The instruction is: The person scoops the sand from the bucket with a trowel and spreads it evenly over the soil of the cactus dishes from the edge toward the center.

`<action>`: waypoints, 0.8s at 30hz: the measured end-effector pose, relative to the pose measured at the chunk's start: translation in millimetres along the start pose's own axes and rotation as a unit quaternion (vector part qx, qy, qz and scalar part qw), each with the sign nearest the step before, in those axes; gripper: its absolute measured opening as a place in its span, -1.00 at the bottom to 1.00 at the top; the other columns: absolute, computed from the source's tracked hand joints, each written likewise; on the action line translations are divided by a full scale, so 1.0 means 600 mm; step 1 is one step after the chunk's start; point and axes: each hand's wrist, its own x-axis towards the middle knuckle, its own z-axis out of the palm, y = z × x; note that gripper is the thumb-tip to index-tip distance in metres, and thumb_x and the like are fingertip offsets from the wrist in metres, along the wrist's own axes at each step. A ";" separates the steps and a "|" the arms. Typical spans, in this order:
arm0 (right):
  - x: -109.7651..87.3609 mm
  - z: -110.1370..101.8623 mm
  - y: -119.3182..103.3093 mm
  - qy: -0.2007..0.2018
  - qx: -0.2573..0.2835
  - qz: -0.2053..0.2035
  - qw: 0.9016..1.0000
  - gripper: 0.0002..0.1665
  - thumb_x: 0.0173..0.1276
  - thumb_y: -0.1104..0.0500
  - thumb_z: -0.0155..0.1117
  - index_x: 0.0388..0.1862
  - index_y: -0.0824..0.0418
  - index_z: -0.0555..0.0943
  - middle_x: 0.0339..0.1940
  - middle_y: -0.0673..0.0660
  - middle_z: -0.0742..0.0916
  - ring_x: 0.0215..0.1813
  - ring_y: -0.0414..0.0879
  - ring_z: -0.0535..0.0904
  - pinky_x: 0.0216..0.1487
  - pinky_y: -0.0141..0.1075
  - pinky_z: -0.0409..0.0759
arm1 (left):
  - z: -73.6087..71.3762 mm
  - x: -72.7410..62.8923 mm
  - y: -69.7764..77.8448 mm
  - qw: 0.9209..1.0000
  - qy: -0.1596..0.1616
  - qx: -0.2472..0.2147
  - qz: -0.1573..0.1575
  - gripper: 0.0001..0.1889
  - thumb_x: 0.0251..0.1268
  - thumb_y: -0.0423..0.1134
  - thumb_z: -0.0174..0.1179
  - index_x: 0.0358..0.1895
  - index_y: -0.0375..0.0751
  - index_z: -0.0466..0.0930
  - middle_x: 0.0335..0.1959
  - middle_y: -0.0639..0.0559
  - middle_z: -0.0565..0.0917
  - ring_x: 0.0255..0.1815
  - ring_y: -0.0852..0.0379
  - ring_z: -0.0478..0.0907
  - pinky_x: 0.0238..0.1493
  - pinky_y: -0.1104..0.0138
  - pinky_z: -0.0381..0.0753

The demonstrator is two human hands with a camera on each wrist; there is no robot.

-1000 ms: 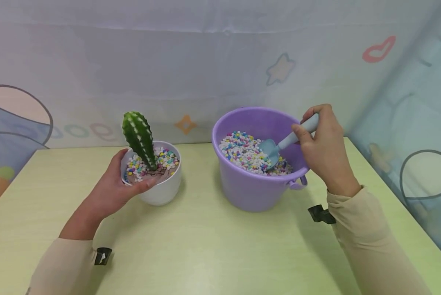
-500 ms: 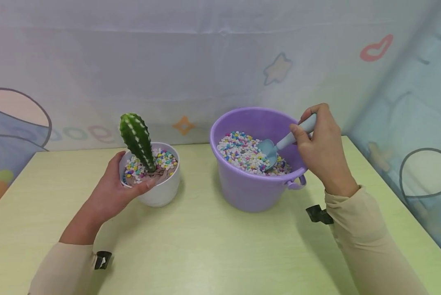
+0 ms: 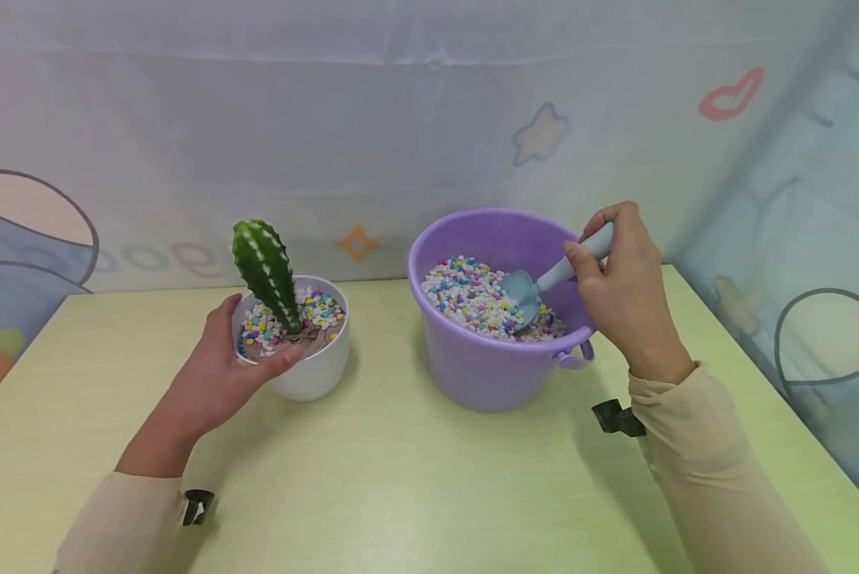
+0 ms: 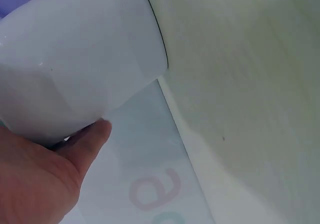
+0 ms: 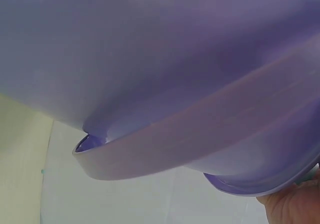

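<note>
My left hand grips a white flowerpot at its left side, thumb over the front rim and fingers behind. In the pot stands a green cactus, leaning left, among colourful pebbles and a brown surface. The left wrist view shows the pot's smooth wall above my fingers. Over the right rim of a purple bucket, my right hand holds a light blue trowel by its handle. Its blade is partly sunk in the bucket's multicoloured pebbles. The trowel is hidden in the right wrist view.
The bucket's carrying handle hangs along its outside in the right wrist view. Both containers stand on a pale yellow-green table. A printed cloth hangs right behind them, and another cloth borders the right side.
The head view has shifted slightly, so everything appears a little further left. Both hands keep their holds, and the trowel's blade stays in the pebbles.
</note>
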 end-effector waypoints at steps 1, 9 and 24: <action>0.000 0.000 0.001 0.001 -0.001 -0.001 1.000 -0.72 0.46 0.25 0.17 -0.04 0.35 0.31 -0.26 0.20 0.52 -0.46 -0.01 0.47 -0.45 -0.31 0.40 | 0.000 -0.001 0.000 1.000 -0.002 0.017 -0.004 0.13 0.26 0.18 0.28 0.55 -0.30 -0.35 0.41 -0.41 0.07 0.34 -0.36 0.17 0.22 -0.23 0.20; -0.001 0.006 0.005 -0.003 0.004 -0.003 1.000 -0.75 0.47 0.25 0.15 -0.04 0.33 0.31 -0.30 0.20 0.52 -0.51 0.01 0.42 -0.50 -0.30 0.35 | -0.023 0.010 -0.025 0.998 -0.022 0.001 0.062 0.11 0.16 -0.09 0.43 0.54 -0.30 -0.24 0.41 -0.34 0.05 0.37 -0.30 0.13 0.26 -0.04 0.20; 0.002 0.002 0.003 0.000 0.001 0.003 1.000 -0.73 0.48 0.23 0.13 -0.02 0.34 0.30 -0.28 0.19 0.52 -0.49 0.00 0.43 -0.50 -0.27 0.32 | -0.042 0.042 -0.029 0.994 -0.099 -0.019 0.046 0.14 0.13 -0.15 0.44 0.59 -0.13 -0.27 0.44 -0.32 0.15 0.34 -0.27 0.18 0.22 -0.21 0.21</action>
